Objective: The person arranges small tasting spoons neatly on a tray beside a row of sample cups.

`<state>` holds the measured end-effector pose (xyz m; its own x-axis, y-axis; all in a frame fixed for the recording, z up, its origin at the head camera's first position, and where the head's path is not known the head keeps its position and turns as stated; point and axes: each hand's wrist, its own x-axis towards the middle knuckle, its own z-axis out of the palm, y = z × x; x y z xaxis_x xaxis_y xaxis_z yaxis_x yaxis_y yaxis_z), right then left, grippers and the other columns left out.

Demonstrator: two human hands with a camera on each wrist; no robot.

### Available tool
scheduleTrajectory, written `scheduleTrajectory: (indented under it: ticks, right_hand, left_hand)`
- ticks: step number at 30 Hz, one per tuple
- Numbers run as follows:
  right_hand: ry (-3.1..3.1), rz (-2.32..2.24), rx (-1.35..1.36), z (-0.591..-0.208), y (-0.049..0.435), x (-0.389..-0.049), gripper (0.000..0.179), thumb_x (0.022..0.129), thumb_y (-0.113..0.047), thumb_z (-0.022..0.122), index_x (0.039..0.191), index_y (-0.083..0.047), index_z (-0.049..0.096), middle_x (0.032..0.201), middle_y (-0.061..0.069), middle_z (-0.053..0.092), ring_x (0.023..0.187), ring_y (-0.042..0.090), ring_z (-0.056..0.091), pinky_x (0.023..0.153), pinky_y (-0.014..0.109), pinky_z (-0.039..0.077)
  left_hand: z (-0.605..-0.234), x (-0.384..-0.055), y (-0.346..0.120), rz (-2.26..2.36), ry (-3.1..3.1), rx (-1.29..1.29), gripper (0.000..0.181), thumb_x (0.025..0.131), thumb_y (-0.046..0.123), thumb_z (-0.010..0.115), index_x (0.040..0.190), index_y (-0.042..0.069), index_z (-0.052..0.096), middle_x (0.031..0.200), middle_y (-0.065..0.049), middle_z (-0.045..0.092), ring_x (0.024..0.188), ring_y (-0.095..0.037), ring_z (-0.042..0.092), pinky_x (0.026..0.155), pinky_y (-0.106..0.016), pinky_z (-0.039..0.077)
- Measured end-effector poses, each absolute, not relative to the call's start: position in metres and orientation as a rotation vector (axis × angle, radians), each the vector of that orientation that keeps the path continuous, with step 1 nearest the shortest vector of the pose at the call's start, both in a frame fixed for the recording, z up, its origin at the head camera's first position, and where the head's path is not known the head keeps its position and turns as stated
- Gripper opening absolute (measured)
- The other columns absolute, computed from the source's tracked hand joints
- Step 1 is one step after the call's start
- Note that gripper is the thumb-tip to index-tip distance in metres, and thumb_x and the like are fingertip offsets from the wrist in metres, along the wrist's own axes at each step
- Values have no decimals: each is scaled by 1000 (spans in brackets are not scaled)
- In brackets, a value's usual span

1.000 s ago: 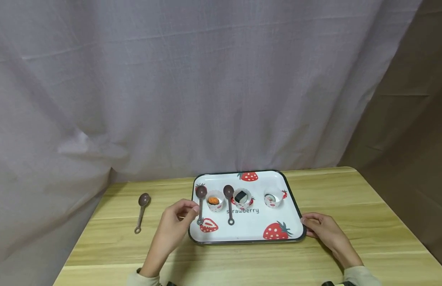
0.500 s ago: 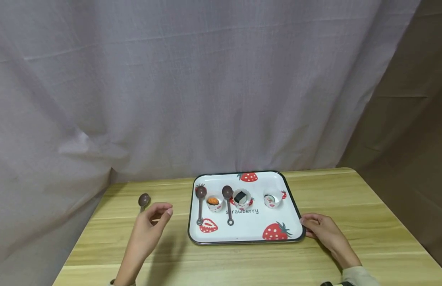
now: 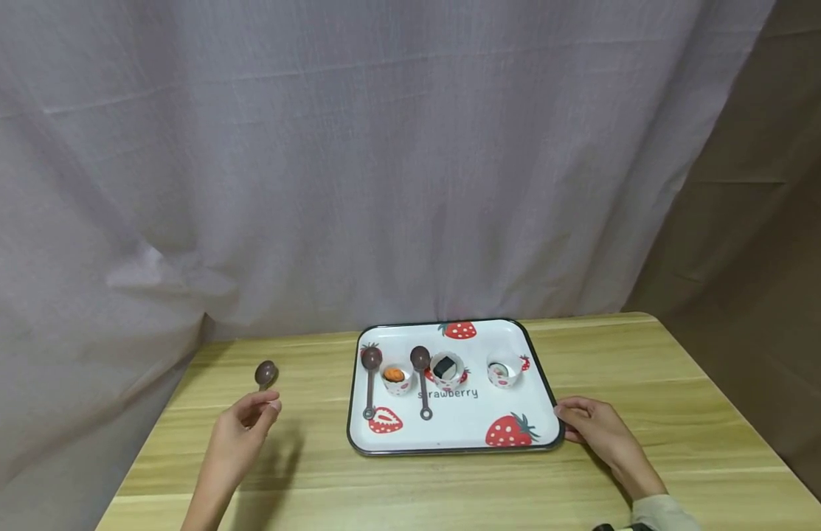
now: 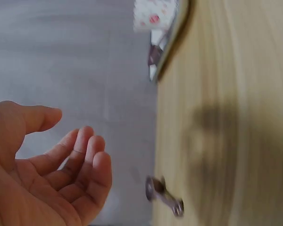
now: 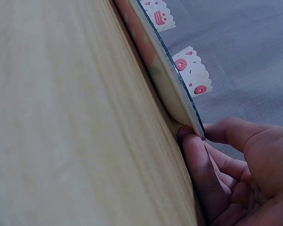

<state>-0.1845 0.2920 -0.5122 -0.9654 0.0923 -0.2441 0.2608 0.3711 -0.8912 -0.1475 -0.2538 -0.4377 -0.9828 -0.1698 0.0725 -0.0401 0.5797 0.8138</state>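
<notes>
My left hand (image 3: 240, 435) hovers over the table's left side with fingers relaxed and nothing between them. Just beyond its fingertips lies a brown spoon (image 3: 266, 374), its handle mostly hidden by the hand in the head view. At the right, my right hand (image 3: 599, 431) pinches the rim of a white strawberry-print tray (image 3: 463, 431), thumb above and fingers below the edge. On the tray lie a brown spoon (image 3: 370, 383) at the left and another brown spoon (image 3: 423, 383) beside it. Three paper cups hold an orange-topped sushi piece (image 3: 393, 375), a black-and-white rice piece (image 3: 445, 367) and a sushi roll (image 3: 498, 370).
The wooden table (image 3: 383, 494) carries the tray near its back edge. A grey curtain (image 3: 410, 162) hangs right behind the table, and a brown cloth (image 3: 749, 295) hangs along the right.
My left hand has moved away from the spoon at the tray's left side, leftward toward the spoon on the table. My right hand has stayed at the tray's rim.
</notes>
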Motion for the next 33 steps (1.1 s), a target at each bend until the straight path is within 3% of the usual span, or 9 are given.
scheduleTrajectory:
  ticks: [9, 18, 24, 30, 33]
  right_hand:
    - [2486, -1625, 345, -512, 293, -186, 47, 108, -21, 60, 138, 16, 56, 128, 23, 67, 93, 4, 64, 75, 24, 61]
    - [2485, -1665, 334, -510, 286, -185, 47, 106, -18, 62, 137, 18, 55, 125, 24, 69, 90, 3, 65, 74, 23, 62]
    - [2484, -1662, 351, -510, 286, -183, 46, 107, -18, 61, 137, 17, 55, 124, 23, 69, 90, 5, 65, 74, 24, 62]
    - [2479, -1661, 370, -510, 287, -182, 46, 107, -19, 62, 137, 16, 56, 120, 20, 71, 90, 5, 65, 74, 24, 62]
    - [2479, -1661, 369, -509, 288, -181, 47, 107, -19, 62, 137, 16, 56, 121, 21, 70, 90, 5, 65, 74, 24, 62]
  left_hand:
    - [-457, -151, -280, -1251, -2810, 206, 38, 107, 24, 65, 129, -7, 67, 114, -19, 74, 109, -41, 70, 92, -53, 59]
    - [-465, -155, -304, -1205, -2862, 328, 43, 101, 21, 71, 130, -9, 61, 107, -16, 72, 90, -25, 66, 70, -31, 53]
    - [-470, -162, -310, -1146, -2902, 356, 49, 100, 28, 71, 130, -9, 59, 114, -23, 71, 97, -33, 68, 73, -37, 54]
    - [-474, -167, -314, -1106, -3022, 323, 64, 103, 42, 67, 132, -14, 55, 125, -35, 63, 110, -48, 64, 87, -58, 56]
    - [-475, -169, -314, -1092, -3047, 315, 65, 104, 42, 65, 132, -16, 55, 125, -35, 63, 111, -50, 63, 89, -61, 55]
